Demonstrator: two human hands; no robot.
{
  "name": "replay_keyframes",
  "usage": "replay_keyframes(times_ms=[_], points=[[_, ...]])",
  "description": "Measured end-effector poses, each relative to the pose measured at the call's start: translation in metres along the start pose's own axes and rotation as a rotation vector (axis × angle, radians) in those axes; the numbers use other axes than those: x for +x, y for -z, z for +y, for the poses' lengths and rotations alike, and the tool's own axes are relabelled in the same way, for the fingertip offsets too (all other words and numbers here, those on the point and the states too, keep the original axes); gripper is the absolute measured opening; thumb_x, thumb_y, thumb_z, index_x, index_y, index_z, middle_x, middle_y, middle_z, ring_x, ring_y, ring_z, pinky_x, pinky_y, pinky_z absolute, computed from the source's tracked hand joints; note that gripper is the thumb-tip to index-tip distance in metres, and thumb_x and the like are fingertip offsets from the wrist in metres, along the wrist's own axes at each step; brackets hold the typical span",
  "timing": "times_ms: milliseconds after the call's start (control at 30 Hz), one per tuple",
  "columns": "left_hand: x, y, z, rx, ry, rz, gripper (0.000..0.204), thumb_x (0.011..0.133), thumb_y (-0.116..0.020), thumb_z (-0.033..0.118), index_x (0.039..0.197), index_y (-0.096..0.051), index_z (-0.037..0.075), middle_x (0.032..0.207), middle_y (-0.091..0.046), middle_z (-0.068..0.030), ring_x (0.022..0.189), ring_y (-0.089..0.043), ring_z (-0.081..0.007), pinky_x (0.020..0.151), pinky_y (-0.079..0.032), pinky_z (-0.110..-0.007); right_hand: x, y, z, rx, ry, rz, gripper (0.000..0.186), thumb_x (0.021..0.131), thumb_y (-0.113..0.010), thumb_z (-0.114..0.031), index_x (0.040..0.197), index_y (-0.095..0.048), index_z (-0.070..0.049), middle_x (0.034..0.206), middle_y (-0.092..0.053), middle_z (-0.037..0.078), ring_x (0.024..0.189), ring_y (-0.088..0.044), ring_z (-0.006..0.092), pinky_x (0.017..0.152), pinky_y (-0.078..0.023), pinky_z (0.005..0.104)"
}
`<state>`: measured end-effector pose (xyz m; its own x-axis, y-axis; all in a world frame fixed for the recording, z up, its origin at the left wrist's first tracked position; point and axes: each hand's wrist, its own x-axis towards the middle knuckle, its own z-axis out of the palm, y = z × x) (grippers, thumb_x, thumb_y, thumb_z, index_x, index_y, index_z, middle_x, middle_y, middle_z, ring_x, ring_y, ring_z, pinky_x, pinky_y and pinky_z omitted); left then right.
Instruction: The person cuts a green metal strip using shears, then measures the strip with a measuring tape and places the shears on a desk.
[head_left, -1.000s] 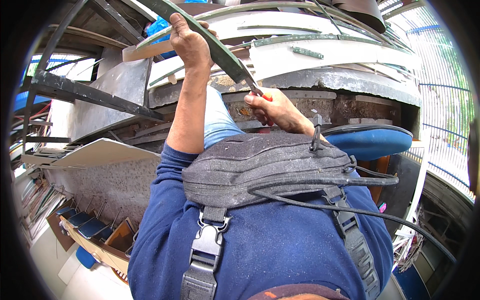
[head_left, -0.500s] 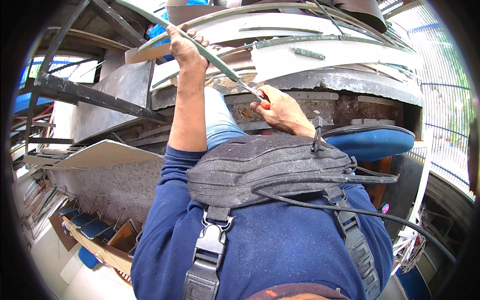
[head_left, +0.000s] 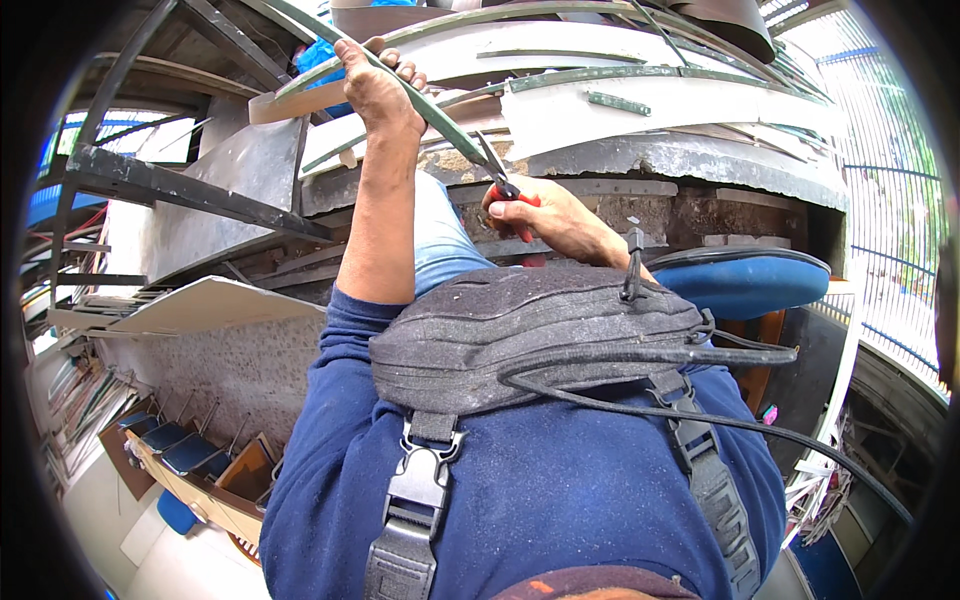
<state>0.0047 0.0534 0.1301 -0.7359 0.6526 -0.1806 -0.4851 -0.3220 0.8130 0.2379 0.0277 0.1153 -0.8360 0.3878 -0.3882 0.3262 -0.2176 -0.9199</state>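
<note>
A long green strip (head_left: 434,120) slants from the top edge down toward my right side, and my left hand (head_left: 378,88) grips it partway along. My right hand (head_left: 538,220) holds red-handled cutters (head_left: 527,205) with dark metal jaws at the lower end of the strip. The jaws look parted around that end; whether they touch it is hard to tell. Behind lie long white panels (head_left: 660,110) with more narrow strips along them.
A black steel frame (head_left: 190,190) stands at the left beside a grey sheet. A blue padded seat (head_left: 740,280) is at my right. A black bag (head_left: 530,330) hangs on my chest. A pale board (head_left: 215,308) and several stacked chairs (head_left: 185,450) are at lower left.
The cutters and my right hand have shifted and turned at the strip's end, the jaws now more upright and visibly parted. My left hand has moved slightly while keeping hold of the strip.
</note>
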Motion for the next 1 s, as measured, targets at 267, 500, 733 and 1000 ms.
replay_keyframes(times_ms=[267,500,733,1000], points=[[-0.001,-0.001,-0.003,-0.002,-0.027,-0.053,0.054,0.102,-0.033,0.056,0.106,-0.049,0.005,0.074,-0.042,-0.0003,0.056,-0.041,-0.0116,0.050,-0.038,-0.027,-0.001,-0.002,0.000,0.005,-0.035,0.028,0.027,0.095,-0.058,-0.030,0.091,-0.061,-0.004,0.068,-0.052,-0.001,0.061,-0.047,0.0101,0.057,-0.040,0.0274],[-0.005,0.001,0.002,0.000,-0.091,-0.157,0.054,0.102,-0.032,0.058,0.106,-0.049,0.007,0.075,-0.042,0.0002,0.057,-0.042,-0.0109,0.050,-0.038,-0.026,-0.003,-0.009,0.000,0.177,-0.092,0.003,0.028,0.095,-0.059,-0.031,0.086,-0.060,-0.004,0.066,-0.048,-0.004,0.058,-0.043,0.0073,0.052,-0.036,0.0248],[-0.007,-0.004,0.007,-0.052,-0.145,-0.216,0.054,0.100,-0.033,0.061,0.106,-0.048,0.010,0.076,-0.042,0.0002,0.058,-0.042,-0.0108,0.051,-0.036,-0.026,-0.005,-0.011,-0.001,0.193,-0.153,0.043,0.030,0.096,-0.058,-0.032,0.086,-0.061,-0.004,0.061,-0.046,-0.005,0.054,-0.041,0.0073,0.049,-0.033,0.0260],[-0.010,-0.008,0.014,-0.083,-0.172,-0.228,0.054,0.099,-0.033,0.063,0.107,-0.047,0.011,0.077,-0.041,0.0000,0.060,-0.039,-0.0120,0.053,-0.035,-0.027,0.004,-0.015,0.016,0.242,-0.097,0.083,0.033,0.096,-0.059,-0.033,0.084,-0.062,-0.003,0.061,-0.046,-0.005,0.053,-0.040,0.0068,0.048,-0.033,0.0259]])
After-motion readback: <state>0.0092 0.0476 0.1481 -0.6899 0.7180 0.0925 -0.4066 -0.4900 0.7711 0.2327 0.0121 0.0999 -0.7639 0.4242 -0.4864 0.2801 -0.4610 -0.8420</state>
